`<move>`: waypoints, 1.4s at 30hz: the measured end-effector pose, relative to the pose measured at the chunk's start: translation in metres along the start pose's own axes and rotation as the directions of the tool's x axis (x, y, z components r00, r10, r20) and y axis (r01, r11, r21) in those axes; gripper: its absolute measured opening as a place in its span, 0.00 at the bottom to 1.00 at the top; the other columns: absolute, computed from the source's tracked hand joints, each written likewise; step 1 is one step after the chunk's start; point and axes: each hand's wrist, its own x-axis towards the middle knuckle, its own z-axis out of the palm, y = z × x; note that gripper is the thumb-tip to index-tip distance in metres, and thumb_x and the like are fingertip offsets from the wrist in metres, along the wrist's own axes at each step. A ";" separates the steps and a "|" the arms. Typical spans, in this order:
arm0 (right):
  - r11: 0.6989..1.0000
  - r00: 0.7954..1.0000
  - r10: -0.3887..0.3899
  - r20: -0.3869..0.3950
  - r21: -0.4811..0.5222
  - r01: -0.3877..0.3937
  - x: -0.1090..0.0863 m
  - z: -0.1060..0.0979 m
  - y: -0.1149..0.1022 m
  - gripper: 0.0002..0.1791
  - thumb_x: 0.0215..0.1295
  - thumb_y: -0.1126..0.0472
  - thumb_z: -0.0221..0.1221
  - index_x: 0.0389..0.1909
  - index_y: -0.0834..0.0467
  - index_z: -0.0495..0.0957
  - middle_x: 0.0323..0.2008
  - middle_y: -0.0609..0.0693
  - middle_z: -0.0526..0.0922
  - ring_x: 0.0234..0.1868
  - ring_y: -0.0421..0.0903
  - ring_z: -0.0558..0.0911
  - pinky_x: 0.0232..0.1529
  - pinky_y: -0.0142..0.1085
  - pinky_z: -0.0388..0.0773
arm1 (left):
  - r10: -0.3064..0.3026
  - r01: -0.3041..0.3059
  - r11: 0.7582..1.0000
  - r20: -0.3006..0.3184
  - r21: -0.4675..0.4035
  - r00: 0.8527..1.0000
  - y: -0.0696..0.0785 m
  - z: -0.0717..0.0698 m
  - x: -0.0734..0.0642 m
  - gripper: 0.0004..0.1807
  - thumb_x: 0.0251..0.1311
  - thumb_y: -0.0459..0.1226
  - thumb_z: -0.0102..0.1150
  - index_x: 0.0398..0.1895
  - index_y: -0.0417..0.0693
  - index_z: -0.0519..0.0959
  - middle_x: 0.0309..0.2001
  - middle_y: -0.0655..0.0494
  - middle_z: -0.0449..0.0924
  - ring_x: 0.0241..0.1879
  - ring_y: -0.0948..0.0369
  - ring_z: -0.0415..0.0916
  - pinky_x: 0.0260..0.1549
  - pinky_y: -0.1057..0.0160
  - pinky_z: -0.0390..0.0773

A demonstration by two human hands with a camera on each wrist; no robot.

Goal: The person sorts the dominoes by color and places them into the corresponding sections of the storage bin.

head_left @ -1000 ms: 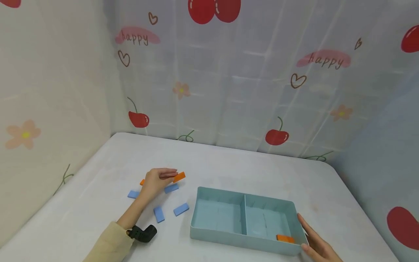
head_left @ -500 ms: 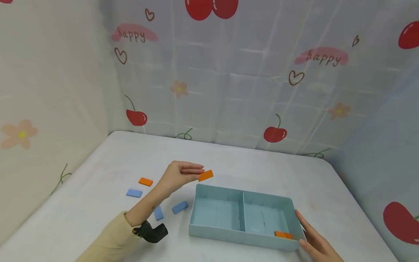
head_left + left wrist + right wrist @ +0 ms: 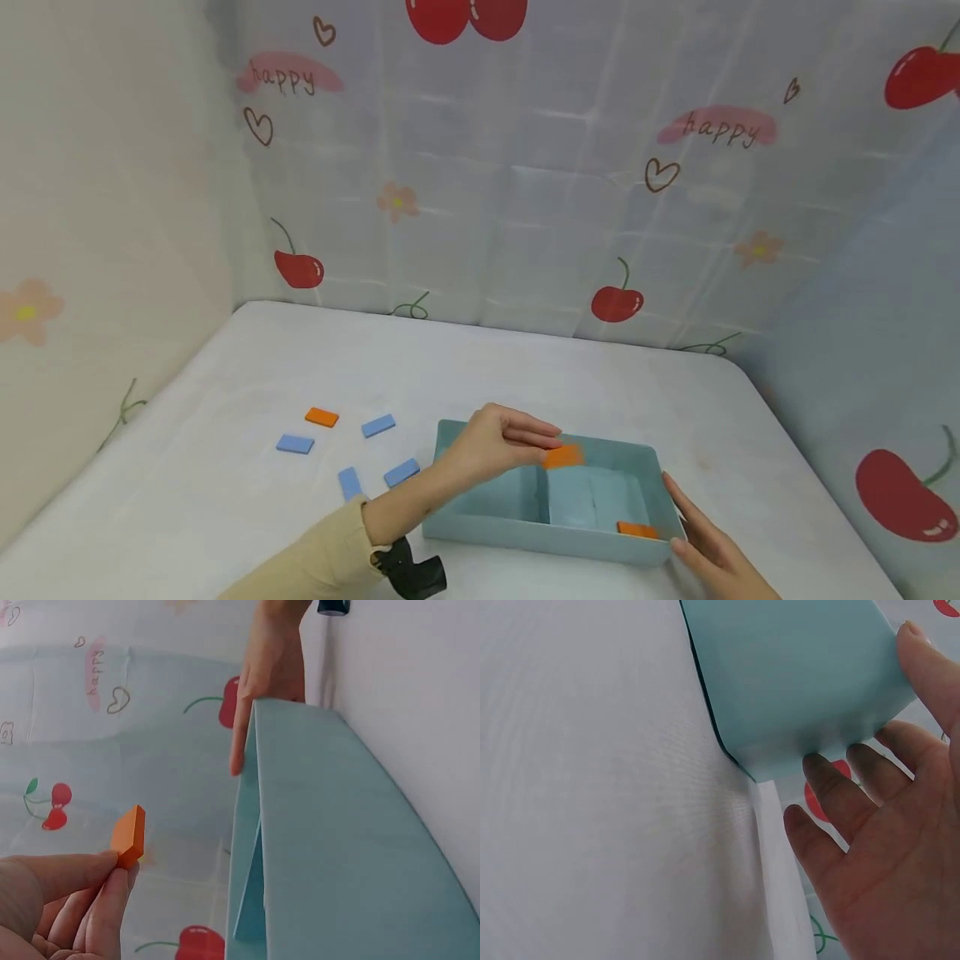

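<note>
My left hand pinches a flat orange block between thumb and fingertips, held above the right compartment of a blue-green box. Seen from the left wrist, the pinched orange block has its free end pointing up, beside the box. A second orange block lies in the right compartment's near right corner. At the box's right end, my right hand touches the wall. The right wrist view has its fingers spread, fingertips against the box, thumb by the corner.
Left of the box, several blue blocks lie scattered on the white table, with one orange block among them. My left forearm crosses the box's left compartment and hides part of it. A cherry-printed curtain hangs behind the table.
My left hand has carried the orange block from the scattered blocks rightward over the box. The right hand stays at the box's right end. The head view has shifted slightly.
</note>
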 end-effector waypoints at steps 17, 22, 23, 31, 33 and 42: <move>0.993 0.992 -0.117 0.057 0.026 0.115 0.001 -0.004 0.009 0.33 0.73 0.70 0.43 0.73 0.62 0.39 0.69 0.33 0.43 0.63 0.18 0.46 0.53 0.19 0.54 | -0.113 0.106 0.988 0.058 0.108 0.992 -0.028 0.086 0.033 0.11 0.49 0.24 0.66 0.38 0.39 0.85 0.27 0.58 0.84 0.29 0.70 0.80 0.28 0.72 0.78; 0.995 0.993 -0.097 0.066 0.006 0.097 0.004 -0.003 0.009 0.33 0.73 0.68 0.42 0.73 0.62 0.38 0.69 0.32 0.42 0.61 0.16 0.46 0.55 0.22 0.60 | -0.104 0.093 0.968 0.036 0.234 0.994 -0.034 0.099 0.042 0.12 0.48 0.23 0.66 0.37 0.40 0.85 0.26 0.60 0.84 0.26 0.73 0.78 0.24 0.74 0.76; 0.996 0.994 -0.092 0.063 -0.003 0.093 0.004 -0.003 0.009 0.33 0.73 0.68 0.42 0.73 0.62 0.38 0.69 0.32 0.42 0.61 0.16 0.46 0.55 0.22 0.60 | -0.107 0.097 0.965 0.027 0.243 0.994 -0.036 0.101 0.044 0.11 0.48 0.23 0.66 0.36 0.40 0.85 0.25 0.60 0.84 0.26 0.73 0.78 0.23 0.74 0.76; 0.992 0.991 -0.122 0.051 0.040 0.120 0.000 0.000 0.016 0.32 0.73 0.70 0.40 0.72 0.66 0.36 0.65 0.23 0.45 0.60 0.15 0.47 0.51 0.18 0.55 | -0.142 0.139 0.940 -0.012 0.311 0.990 -0.048 0.112 0.056 0.11 0.48 0.22 0.65 0.35 0.41 0.86 0.24 0.61 0.83 0.24 0.72 0.78 0.22 0.75 0.75; 0.993 0.994 -0.097 0.060 0.069 0.092 0.000 0.000 0.017 0.32 0.74 0.69 0.39 0.72 0.66 0.34 0.66 0.24 0.43 0.59 0.14 0.48 0.50 0.17 0.56 | -0.133 0.132 0.929 -0.021 0.347 0.991 -0.049 0.112 0.056 0.12 0.48 0.21 0.64 0.34 0.42 0.86 0.23 0.62 0.83 0.23 0.73 0.77 0.21 0.76 0.74; 0.978 0.981 0.194 0.015 0.077 -0.194 0.008 0.000 0.020 0.37 0.74 0.57 0.44 0.72 0.64 0.34 0.71 0.58 0.33 0.64 0.73 0.41 0.56 0.56 0.61 | -0.141 0.149 0.893 -0.050 0.425 0.989 -0.051 0.112 0.060 0.14 0.48 0.19 0.61 0.33 0.42 0.86 0.24 0.63 0.82 0.22 0.73 0.76 0.19 0.77 0.73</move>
